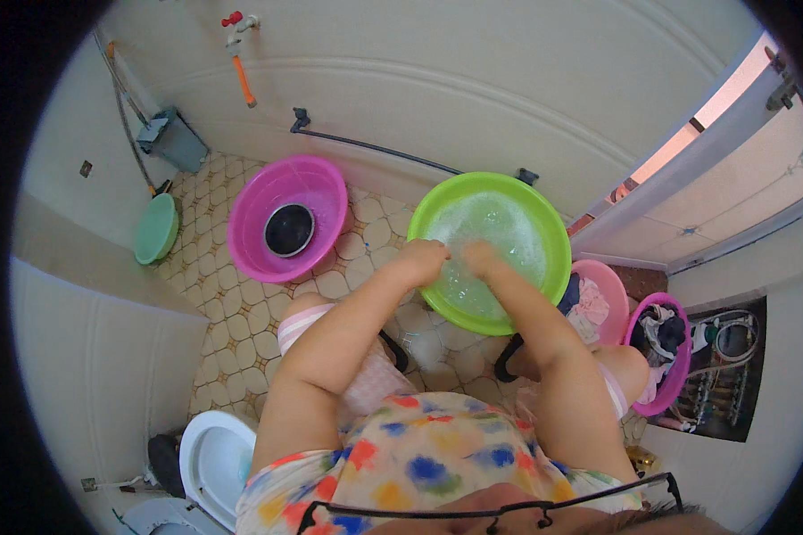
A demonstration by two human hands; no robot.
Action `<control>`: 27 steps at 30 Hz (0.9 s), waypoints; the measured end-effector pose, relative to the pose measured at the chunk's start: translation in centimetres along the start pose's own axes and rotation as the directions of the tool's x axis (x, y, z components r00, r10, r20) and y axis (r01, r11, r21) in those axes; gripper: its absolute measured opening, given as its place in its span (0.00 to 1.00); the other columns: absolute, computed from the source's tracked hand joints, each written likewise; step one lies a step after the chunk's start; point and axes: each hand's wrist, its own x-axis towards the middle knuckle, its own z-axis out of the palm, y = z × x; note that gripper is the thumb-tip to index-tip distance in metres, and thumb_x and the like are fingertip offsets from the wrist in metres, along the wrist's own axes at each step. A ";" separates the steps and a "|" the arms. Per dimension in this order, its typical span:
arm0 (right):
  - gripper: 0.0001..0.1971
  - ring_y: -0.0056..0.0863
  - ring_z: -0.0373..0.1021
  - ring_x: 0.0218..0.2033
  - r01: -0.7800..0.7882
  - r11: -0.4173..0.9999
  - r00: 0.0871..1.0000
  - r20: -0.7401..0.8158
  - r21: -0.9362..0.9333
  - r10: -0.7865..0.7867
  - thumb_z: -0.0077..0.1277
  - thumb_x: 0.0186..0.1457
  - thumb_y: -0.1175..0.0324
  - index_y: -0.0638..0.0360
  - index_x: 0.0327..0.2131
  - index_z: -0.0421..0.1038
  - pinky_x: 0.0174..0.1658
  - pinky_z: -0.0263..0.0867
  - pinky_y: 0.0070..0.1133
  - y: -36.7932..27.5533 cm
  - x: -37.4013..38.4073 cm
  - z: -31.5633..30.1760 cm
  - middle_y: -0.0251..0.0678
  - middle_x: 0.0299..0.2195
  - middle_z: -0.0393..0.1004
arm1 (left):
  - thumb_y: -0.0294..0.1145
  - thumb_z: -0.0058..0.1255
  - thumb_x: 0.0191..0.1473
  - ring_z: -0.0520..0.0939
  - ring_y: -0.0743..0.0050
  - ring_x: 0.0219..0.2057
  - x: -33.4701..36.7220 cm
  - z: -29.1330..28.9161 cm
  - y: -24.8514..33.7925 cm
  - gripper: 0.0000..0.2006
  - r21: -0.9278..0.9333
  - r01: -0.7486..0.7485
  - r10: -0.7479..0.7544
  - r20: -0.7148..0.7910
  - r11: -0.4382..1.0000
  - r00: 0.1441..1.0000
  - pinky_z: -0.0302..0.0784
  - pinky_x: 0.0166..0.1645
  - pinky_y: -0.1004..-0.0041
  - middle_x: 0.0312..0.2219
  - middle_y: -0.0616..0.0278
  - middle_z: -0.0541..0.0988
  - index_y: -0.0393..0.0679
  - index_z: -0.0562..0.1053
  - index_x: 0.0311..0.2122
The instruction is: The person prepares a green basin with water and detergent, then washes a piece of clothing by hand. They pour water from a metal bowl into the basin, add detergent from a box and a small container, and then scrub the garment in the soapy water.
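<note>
My left hand was curled up narrow at the near left side of the green basin, its fingertips turned out of sight, so I can't tell whether it gripped anything. Just beside it, my right hand was a blur over the water, its fingers and any hold they had impossible to make out. Around and beyond both hands, the basin held cloudy, soapy water with foam; whatever might lie under the suds was hidden. Right of my right hand sat a pink basin, partly covered by the green one and my leg, with pale pink cloth and a dark blue piece in it. Past that, a magenta tub held a heap of dark and pink clothes, too tangled to separate. Well left of my left hand, a wide magenta basin had a round black thing with a pale rim inside. Farther left stood a mint basin, its inside hard to see, and beyond it a grey bin.
</note>
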 end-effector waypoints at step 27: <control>0.17 0.38 0.69 0.40 0.011 0.776 0.947 -0.256 0.630 0.194 0.51 0.42 0.70 0.55 0.40 0.71 0.42 0.65 0.28 0.1 -12.9 -8.1 0.43 0.39 0.71 | 0.20 0.42 0.42 0.74 0.58 0.45 0.8 0.2 1.8 0.24 -0.050 0.037 -0.029 0.145 0.998 0.989 0.69 0.48 0.66 0.45 0.54 0.72 0.50 0.69 0.48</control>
